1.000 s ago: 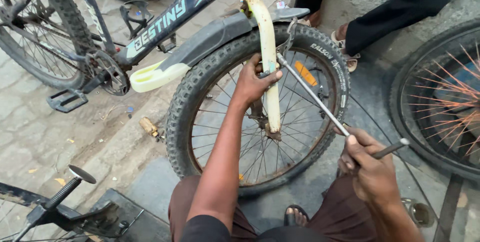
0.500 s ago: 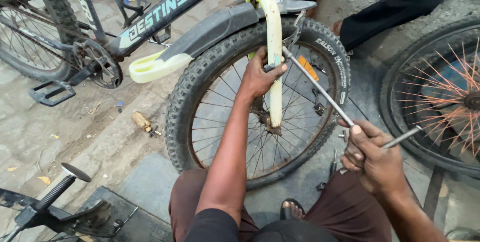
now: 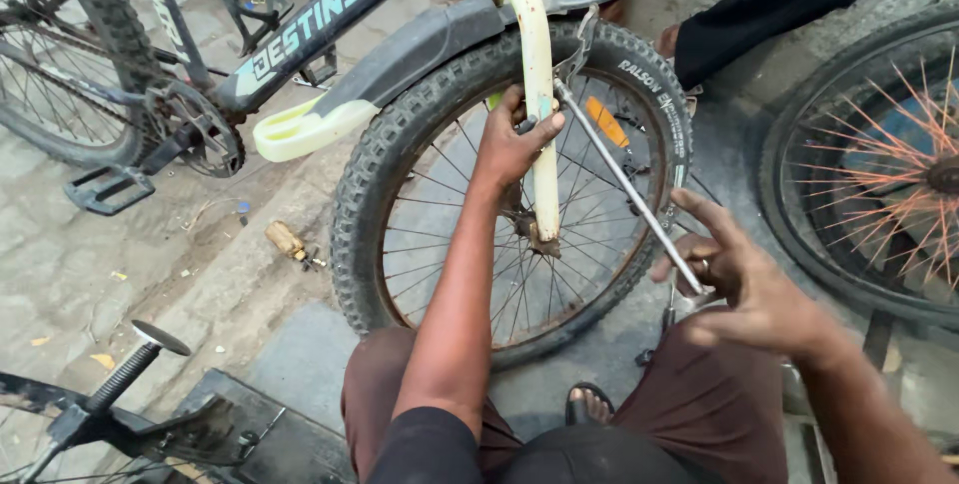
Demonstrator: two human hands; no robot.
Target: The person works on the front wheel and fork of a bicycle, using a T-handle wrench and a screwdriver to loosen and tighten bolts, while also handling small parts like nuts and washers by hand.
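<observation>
The left hand point(image 3: 514, 144) is wrapped around the pale yellow fork leg point(image 3: 540, 114) of a bicycle, fingers curled behind the leg and thumb pressed across its front, just above the middle of the front wheel point(image 3: 400, 154). The fork leg runs nearly straight up and down across the wheel, its lower end at the hub and its upper end passing out past the tyre by the grey mudguard point(image 3: 430, 39).

The right hand point(image 3: 734, 279) sits to the right of the wheel, below the tyre's right edge. Its fingers are loosely spread, the index finger stretched out toward the wheel, while thumb and inner fingers pinch the lower end of a thin metal rod point(image 3: 624, 184). The rod is long and straight; its long axis slants from the hand at lower right up to upper left, and its far end points at the fork leg near the left hand's thumb, crossing in front of the spokes. Whether that end touches the fork leg cannot be told.

Left of the wheel lie the dark frame point(image 3: 320, 9), a chainring point(image 3: 195, 129) and a pedal point(image 3: 105, 189). Right of the wheel stands a second wheel point(image 3: 869, 164) with orange spokes. Above the wheel another person's dark trouser leg point(image 3: 769, 4) shows.
</observation>
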